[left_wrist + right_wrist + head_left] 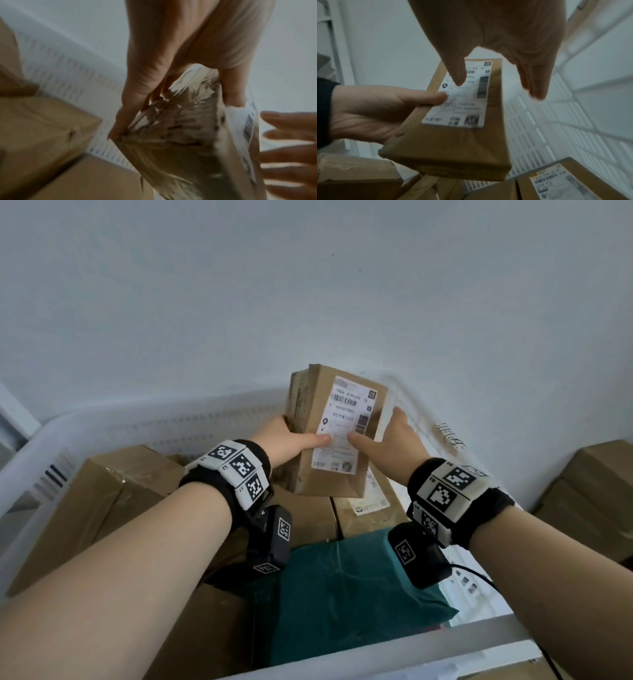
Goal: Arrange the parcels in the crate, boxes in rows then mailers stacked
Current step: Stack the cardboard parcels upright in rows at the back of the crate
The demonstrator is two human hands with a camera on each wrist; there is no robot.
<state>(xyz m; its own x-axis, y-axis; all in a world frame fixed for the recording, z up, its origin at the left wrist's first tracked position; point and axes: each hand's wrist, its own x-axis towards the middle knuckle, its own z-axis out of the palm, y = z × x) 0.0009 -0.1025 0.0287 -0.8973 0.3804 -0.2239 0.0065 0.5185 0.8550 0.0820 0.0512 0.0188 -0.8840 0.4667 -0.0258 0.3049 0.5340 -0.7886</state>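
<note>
Because the task wants boxes in rows first, the big white slotted plastic crate (144, 426) already carries large brown cardboard boxes (113, 494) along its floor, from about nine o'clock round to the middle, packed side by side so that the rows stay tight. A teal plastic mailer (349, 590) lies at six o'clock on top of boxes, probably parked flat there, since soft mailers stack last. Another brown box with a white shipping label (559, 181) sits low at about three o'clock, close to the crate's right wall.

Lifted above all these, towards twelve o'clock, is the small brown cardboard box bearing a white printed label (339, 436), tilted with its label facing the person, likely so it can be turned to fit a gap in a row. The left hand (291, 440) grasps it, thumb on the label and fingers curled under the taped side. The right hand (387, 440) lies against the opposite edge with straight, released fingers and its thumb by the label, steadying rather than gripping.
</note>
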